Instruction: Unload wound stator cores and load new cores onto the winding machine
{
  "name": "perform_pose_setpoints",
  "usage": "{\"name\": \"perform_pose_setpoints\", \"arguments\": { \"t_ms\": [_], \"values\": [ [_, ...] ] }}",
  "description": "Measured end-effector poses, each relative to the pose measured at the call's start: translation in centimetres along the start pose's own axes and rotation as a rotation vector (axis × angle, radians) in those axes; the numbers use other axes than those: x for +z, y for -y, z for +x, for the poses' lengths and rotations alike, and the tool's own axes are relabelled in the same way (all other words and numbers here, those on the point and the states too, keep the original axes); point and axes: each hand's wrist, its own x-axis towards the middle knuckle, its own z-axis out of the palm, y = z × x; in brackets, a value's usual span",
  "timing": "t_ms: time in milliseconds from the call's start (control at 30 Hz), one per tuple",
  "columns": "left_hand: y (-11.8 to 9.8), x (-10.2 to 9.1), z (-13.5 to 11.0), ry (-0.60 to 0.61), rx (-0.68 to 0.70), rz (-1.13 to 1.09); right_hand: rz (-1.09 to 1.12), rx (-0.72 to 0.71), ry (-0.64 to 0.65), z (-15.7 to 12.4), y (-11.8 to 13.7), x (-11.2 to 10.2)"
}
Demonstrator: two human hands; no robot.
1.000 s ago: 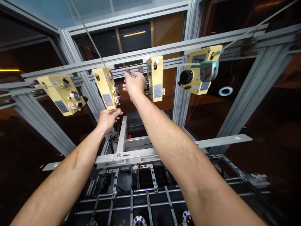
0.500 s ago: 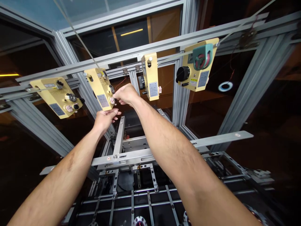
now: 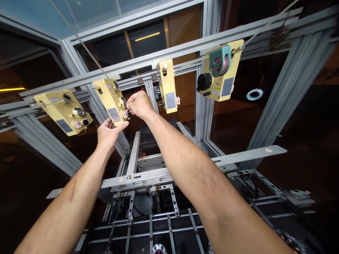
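While my left hand (image 3: 107, 135) clasps the lower end of the yellow unit (image 3: 106, 100) between thumb and fingers, my right hand (image 3: 140, 104) has its fingertips drawn together beside the metal disc (image 3: 123, 102); I cannot tell whether they pinch anything. A loose left grip might let the unit twist, I think, and a slip on the right could knock the pink-and-white roller (image 3: 125, 114) just below. Second from left of four, the unit sits tilted before the aluminium rail (image 3: 182, 51), boxy, with a grey-blue label (image 3: 113, 114) low on its face.
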Motion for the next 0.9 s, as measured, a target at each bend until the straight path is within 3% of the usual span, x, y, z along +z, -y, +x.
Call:
{"name": "perform_pose_setpoints", "arguments": {
  "t_ms": [400,900],
  "values": [
    [0.04,0.03,-0.05,-0.025,0.048,0.098,-0.114,-0.083,-0.083,0.07,-0.7,0.64],
    [-0.03,-0.21,-0.03,0.021,0.065,0.106,-0.186,-0.085,-0.056,-0.29,-0.63,0.76]
  ]
}}
